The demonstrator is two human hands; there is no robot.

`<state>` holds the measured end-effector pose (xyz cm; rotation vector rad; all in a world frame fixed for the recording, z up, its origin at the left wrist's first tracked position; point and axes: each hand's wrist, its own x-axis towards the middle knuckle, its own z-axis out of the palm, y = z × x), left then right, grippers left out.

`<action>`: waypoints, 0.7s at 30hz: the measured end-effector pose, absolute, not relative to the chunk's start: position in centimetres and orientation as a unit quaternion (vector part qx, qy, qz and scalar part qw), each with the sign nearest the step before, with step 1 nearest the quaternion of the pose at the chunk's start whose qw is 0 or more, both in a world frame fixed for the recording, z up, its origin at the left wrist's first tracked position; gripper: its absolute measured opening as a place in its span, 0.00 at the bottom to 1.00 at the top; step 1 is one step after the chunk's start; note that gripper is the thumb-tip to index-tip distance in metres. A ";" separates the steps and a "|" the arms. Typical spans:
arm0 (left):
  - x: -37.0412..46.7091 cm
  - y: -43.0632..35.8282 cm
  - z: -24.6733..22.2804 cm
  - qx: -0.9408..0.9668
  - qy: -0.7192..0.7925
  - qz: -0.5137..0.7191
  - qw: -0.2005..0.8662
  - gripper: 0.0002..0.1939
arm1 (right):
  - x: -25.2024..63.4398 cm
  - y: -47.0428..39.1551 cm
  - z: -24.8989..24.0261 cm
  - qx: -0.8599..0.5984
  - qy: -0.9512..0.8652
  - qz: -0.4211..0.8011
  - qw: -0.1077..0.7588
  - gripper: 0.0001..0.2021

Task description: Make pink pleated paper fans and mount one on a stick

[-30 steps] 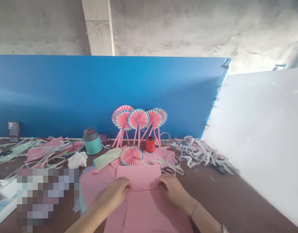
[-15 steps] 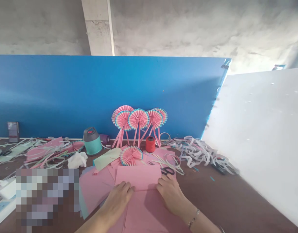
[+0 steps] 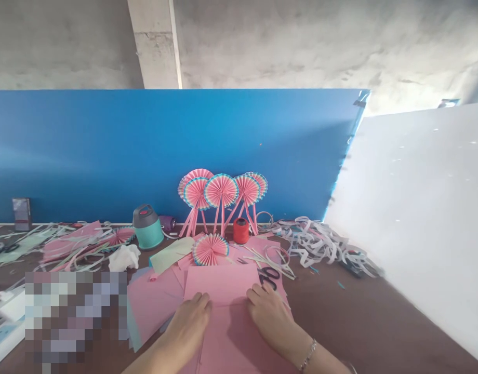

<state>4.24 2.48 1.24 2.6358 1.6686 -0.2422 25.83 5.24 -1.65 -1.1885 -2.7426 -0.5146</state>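
A sheet of pink paper (image 3: 222,284) lies in front of me, with a crease line running across it between my hands. My left hand (image 3: 193,318) grips its left edge at the crease, fingers curled and thumb hidden. At the right edge my right hand (image 3: 268,314) holds the same sheet with bent, closed fingers. Black-handled scissors (image 3: 270,274) lie just beyond my right fingertips. More pink paper (image 3: 239,343) is spread underneath, nearer to me. A pleated pink paper rosette (image 3: 210,250) rests past the sheet's far edge.
Several pleated paper fans (image 3: 221,190) lean on the blue partition (image 3: 106,140). A red thread spool (image 3: 241,231) and a teal container (image 3: 148,231) stand before it. Paper strips (image 3: 313,241) are heaped at right. Pink sheets (image 3: 155,301) and crumpled white tissue (image 3: 124,257) lie at left.
Both hands have shifted slightly towards me and closer together along the pink sheet. More of the scissors' handles now shows beyond my right hand.
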 end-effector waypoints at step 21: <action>2.9 4.2 1.0 0.812 0.576 0.054 0.068 0.19 | 26.2 6.7 -0.4 -0.462 -0.882 0.025 0.092 0.10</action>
